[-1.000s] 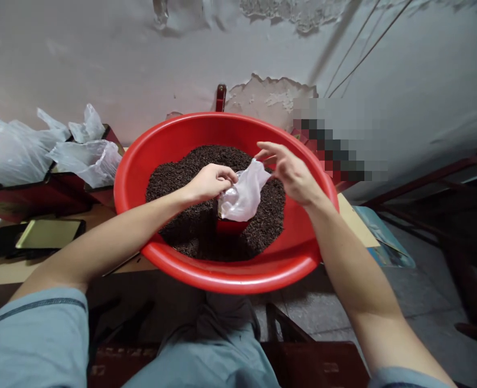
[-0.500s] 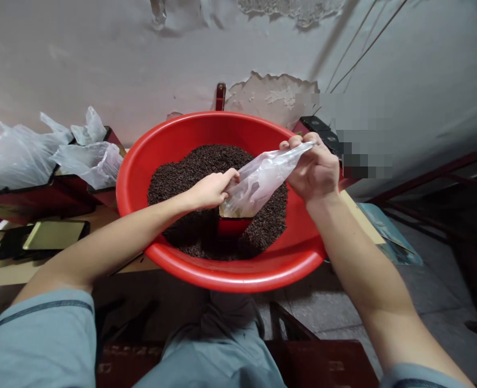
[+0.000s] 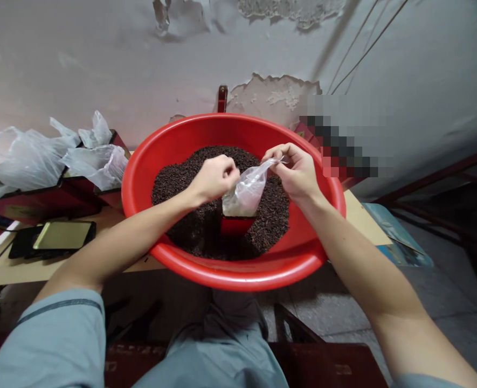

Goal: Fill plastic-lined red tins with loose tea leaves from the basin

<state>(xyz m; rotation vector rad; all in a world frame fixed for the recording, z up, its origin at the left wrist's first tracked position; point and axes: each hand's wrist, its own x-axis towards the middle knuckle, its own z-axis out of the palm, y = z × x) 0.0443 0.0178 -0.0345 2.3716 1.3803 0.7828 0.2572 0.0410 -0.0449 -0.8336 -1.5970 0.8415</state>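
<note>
In the head view a clear plastic bag (image 3: 246,193) lines a small red box (image 3: 236,225) that stands in the red basin (image 3: 238,280), among dark, loose tea leaves (image 3: 181,188). My right hand (image 3: 297,171) pinches the bag's gathered, twisted top above the right side of the box. On the left, my left hand (image 3: 217,178) is closed, its curled fingers against the bag's left edge. What the bag holds is hard to make out.
Several red boxes (image 3: 40,203) with plastic bags (image 3: 40,159) sticking out stand left of the basin. A gold-coloured lid (image 3: 63,235) lies on the table (image 3: 141,265) in front of them. Another red tin (image 3: 222,98) stands behind the basin.
The bag's top was spread wide and pulled up to the right; it is now gathered into a narrow twist. My right hand has come lower and inward, and my left hand has risen slightly.
</note>
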